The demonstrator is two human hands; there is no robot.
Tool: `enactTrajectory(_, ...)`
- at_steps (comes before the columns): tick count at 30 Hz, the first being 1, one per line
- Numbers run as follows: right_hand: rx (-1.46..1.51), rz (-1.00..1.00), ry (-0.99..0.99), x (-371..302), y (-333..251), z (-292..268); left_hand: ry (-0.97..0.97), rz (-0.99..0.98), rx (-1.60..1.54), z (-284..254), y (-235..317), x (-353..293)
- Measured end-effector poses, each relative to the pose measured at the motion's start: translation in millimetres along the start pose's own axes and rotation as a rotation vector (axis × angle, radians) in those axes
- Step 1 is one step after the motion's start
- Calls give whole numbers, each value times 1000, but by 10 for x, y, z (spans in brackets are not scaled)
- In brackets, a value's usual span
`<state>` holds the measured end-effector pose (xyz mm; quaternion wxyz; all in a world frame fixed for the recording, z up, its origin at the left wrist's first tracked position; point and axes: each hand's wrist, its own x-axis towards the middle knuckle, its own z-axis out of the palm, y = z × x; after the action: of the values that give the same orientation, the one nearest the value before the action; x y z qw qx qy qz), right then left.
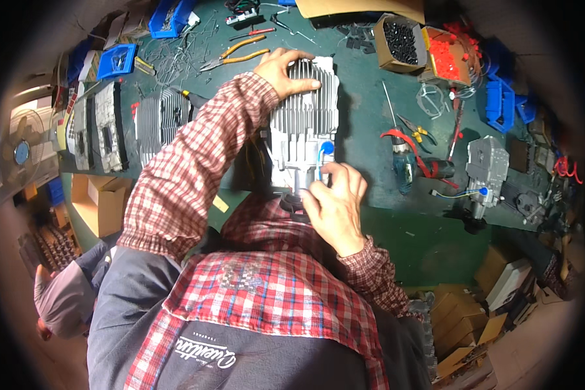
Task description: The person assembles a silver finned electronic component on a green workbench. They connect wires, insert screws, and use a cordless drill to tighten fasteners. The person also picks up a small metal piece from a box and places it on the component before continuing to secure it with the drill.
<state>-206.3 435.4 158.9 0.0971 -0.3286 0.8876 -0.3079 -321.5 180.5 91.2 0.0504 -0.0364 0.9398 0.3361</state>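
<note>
The near end of the finned metal housing [305,120] is hidden behind the right hand [335,205]; the fingertips [323,170] cover whatever they pinch beside the blue cap [327,147], so the held part cannot be told; the left hand [286,68] covers the housing's far left corner, and its palm side is out of sight; the checked sleeve [188,162] hides part of the grey finned castings [162,120] at the left; the black pieces in the cardboard box [396,42] far right are too small to make out; the boxes [494,286] at the near right blur into the dark rim; the person [65,292] at the near left is blurred and partly cut off by the rim.
</note>
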Motion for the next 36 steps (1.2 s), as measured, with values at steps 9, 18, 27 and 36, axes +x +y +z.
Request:
enactTrajectory(9,269,88,340,-114,-313,-252,421,2,-539,69,-503,-109)
enactTrajectory(18,487,553,323,-309,-35,-360,479,-838,-181,147,-1674,-954)
enactTrajectory(27,266,455,155,-235,-223,-196,420,-751,226,-556,-2345,92)
enactTrajectory(36,377,667,188,-440,-256,-128,46,-1015,142,-902,-2433,404)
